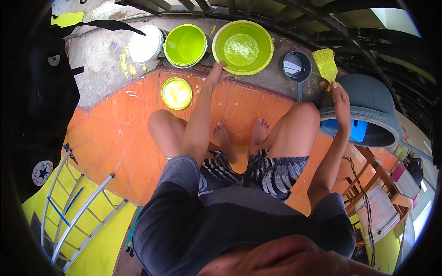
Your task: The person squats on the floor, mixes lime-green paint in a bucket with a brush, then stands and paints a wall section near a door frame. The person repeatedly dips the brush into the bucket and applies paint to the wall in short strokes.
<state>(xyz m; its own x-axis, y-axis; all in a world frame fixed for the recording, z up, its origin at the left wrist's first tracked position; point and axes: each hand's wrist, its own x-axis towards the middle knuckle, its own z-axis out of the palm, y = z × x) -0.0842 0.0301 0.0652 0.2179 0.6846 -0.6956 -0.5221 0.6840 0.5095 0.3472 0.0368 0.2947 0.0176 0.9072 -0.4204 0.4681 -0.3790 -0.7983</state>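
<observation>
My left hand [217, 75] grips the near-left rim of a lime-green basin [266, 50], whose bottom looks wet and shiny. In my right hand [340, 95] is a wide paintbrush [325, 63] by its handle, bristles up and coated in yellow-green paint. The brush is to the right of the basin, apart from it. Left of the basin is a bucket [170, 39] with lime-green insides. A round lid or shallow dish [163, 93] smeared with bright yellow-green paint lies on the tiles in front of that bucket.
A white bucket [146, 45] and a grey dipper [297, 66] flank the basin and green bucket. At right, a large grey tub [362, 93] lies tipped, a blue object [362, 130] inside. Aluminium ladder [86, 214], black bag [31, 103] at left; wooden chair [390, 189] at lower right.
</observation>
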